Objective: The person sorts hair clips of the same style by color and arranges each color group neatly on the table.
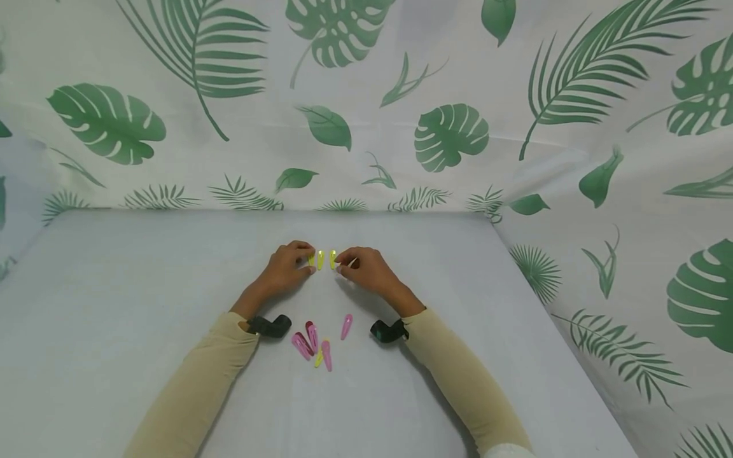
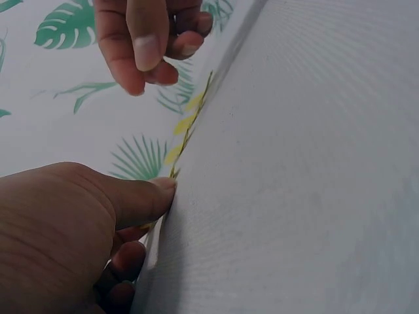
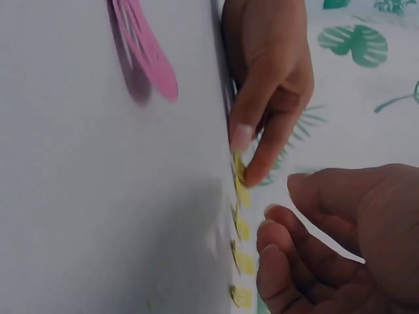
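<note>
In the head view, a short row of yellow snap hair clips (image 1: 321, 259) lies on the white table between the two hands. My left hand (image 1: 284, 266) pinches the leftmost yellow hair clip (image 3: 240, 171) between thumb and fingertip, down at the tabletop. At the row's right end hovers my right hand (image 1: 368, 271), its fingers loosely bent and nothing between them; its fingertips are close beside the yellow hair clip (image 1: 333, 259) there. The right wrist view shows this hand's thumb (image 3: 324, 190) apart from its fingers, with the row of clips beyond.
Closer to the body lies a loose group of pink hair clips (image 1: 327, 353), with a yellow one (image 1: 319, 359) among them. One pink hair clip (image 1: 346, 326) lies apart to the right. A leaf-patterned cloth (image 1: 378, 140) hangs behind the table (image 1: 143, 286) and along its right side.
</note>
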